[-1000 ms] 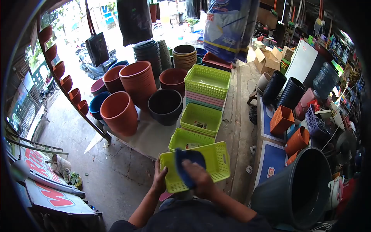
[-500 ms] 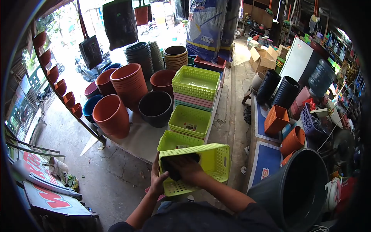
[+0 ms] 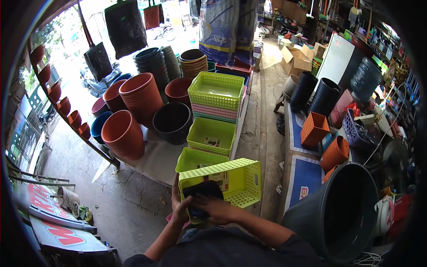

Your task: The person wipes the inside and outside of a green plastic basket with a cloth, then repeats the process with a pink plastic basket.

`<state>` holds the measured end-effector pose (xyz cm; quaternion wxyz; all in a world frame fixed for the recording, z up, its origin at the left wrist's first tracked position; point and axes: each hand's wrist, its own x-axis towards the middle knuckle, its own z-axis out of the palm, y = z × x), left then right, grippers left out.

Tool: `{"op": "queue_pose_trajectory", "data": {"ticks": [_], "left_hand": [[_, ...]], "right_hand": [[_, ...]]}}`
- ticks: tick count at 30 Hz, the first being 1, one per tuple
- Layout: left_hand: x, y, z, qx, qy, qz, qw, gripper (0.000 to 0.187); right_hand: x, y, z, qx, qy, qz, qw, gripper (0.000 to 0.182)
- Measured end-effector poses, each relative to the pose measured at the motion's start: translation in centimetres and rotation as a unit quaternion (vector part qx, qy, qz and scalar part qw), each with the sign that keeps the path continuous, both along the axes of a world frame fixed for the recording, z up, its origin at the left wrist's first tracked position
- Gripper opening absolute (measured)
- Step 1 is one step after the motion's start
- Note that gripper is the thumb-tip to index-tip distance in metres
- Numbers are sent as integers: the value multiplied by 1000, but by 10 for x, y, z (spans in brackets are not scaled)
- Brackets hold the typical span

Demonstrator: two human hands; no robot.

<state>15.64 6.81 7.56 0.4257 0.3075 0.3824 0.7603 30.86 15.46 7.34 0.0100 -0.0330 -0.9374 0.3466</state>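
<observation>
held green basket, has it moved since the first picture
Yes: in the view, the held green basket has shifted slightly right against the black pot on the table.

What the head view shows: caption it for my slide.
Left hand gripping a tilted green basket, right hand on a dark cloth inside it, near stacked pots and more baskets.
</observation>
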Motion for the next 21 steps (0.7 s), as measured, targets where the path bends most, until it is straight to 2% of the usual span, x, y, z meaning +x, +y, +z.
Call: {"op": "queue_pose_trajectory", "data": {"ticks": [1,3,5,6,9,11,12,14,15,16,17,18,19,20,21], "left_hand": [[-3,-2,-1,3,-5,-5,1000,101],[-12,-4,2,3,-18,-2,1000,101],[-19,-4,7,4,-24,4,1000,102],[-19,-5,6,14,-4,9,1000,103],[-16,-5,2,25,34,26,999,104],[-14,-4,3,23,27,46,998,105],[-11,-4,7,29,8,47,998,105],[-12,-7,-5,20,19,57,998,103],[-12,-9,-11,12,31,66,997,101],[-10,-9,-13,11,31,66,997,101],[-6,-8,-15,6,31,77,996,99],[-3,-8,-17,1,32,89,996,96],[-2,-9,-20,1,32,91,995,96],[-2,-9,-24,-5,35,100,994,94],[-2,-10,-30,-11,36,110,993,91]], "right_hand": [[5,5,-3,-1,1,-3,1000,83],[24,29,-7,79,-111,-52,989,77],[38,53,29,20,-340,-214,915,66],[39,54,28,22,-342,-211,915,66],[39,48,7,59,-323,-205,922,61],[33,24,-37,229,-91,-191,950,61],[28,13,-42,228,-92,-191,950,61],[8,-8,-47,207,28,-150,966,58],[-4,-15,-32,205,27,-149,967,58],[-18,-20,-3,-59,-53,-166,983,58],[-30,-25,13,-317,-128,-169,924,59],[-42,-34,7,-316,-127,-169,925,59],[-53,-46,-3,-502,-80,-243,826,57],[-58,-53,-9,-662,-29,-305,684,56],[-62,-50,1,-660,-32,-302,687,56]]}}
